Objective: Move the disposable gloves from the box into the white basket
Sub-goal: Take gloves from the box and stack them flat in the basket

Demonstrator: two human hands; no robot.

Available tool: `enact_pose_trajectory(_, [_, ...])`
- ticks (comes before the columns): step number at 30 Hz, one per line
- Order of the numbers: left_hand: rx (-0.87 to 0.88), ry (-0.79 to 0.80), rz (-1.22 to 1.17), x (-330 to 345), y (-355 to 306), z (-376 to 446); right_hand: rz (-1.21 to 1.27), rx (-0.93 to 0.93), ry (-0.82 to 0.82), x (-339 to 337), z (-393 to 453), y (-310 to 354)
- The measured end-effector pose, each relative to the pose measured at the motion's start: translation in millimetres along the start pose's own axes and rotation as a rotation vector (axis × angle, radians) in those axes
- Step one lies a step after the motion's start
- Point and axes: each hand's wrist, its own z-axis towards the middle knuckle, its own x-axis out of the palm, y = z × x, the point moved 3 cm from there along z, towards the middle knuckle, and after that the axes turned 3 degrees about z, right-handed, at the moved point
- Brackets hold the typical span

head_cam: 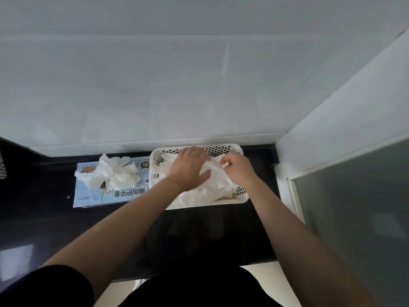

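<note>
— Pressing down with my left hand [190, 168], fingers flat on the gloves [212, 185] piled in the basket [155, 158].

— And your right?

— My right hand [238, 169] pinches a fold of glove at the far right of the pile.

— Where's the box [88, 196]?

— Just left of the basket on the dark counter [39, 207], touching it. More gloves [110, 173] spill from its opening.

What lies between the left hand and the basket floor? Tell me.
In the head view, a pile of white gloves lies under the left hand, inside the white basket; the floor itself is hidden.
</note>
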Motion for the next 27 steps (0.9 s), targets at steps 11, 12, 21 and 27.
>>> enact_pose_trajectory(11, [-0.155, 0.269, 0.216, 40.3, 27.9, -35.3, -0.394, -0.128, -0.113, 22.9, -6.6, 4.4])
enact_pose_trajectory(12, [-0.157, 0.280, 0.237, 42.2, 29.3, -36.6, -0.415, -0.130, -0.122, 24.5, -7.9, 3.8])
enact_pose_trajectory(21, [-0.137, 0.270, 0.192, 36.9, 28.7, -37.7, -0.482, -0.190, -0.193, 18.7, -21.8, 26.7])
enact_pose_trajectory(27, [-0.263, -0.133, 0.083, -14.5, 53.7, -64.4, -0.293, -0.276, -0.118, 43.2, -19.6, 82.2])
